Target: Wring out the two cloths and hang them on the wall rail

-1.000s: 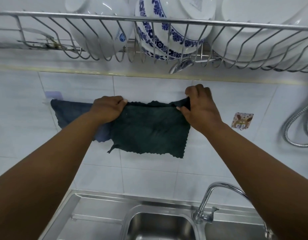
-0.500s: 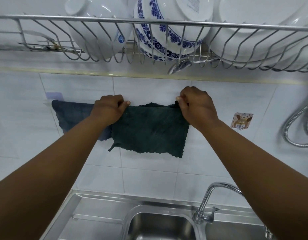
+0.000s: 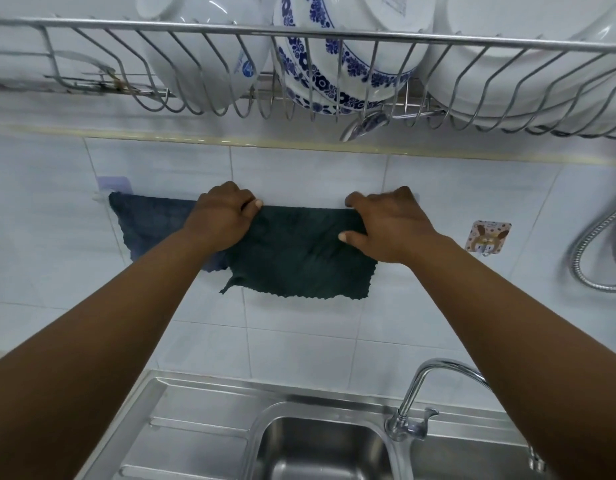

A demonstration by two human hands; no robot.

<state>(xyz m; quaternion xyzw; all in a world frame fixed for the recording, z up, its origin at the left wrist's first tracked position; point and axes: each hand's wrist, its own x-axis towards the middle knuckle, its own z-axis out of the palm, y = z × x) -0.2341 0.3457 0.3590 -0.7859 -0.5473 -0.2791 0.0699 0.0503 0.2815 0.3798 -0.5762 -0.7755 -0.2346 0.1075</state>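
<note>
Both hands grip the dark green cloth (image 3: 299,258) along its top edge at the wall rail.
Left hand (image 3: 223,216) and right hand (image 3: 389,226) are closed on its upper corners; the blue cloth (image 3: 150,223) hangs just left, overlapped.

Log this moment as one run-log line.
phase: hanging second cloth | left hand: gripping green cloth top edge | right hand: gripping same edge | blue cloth: hung at left
</note>
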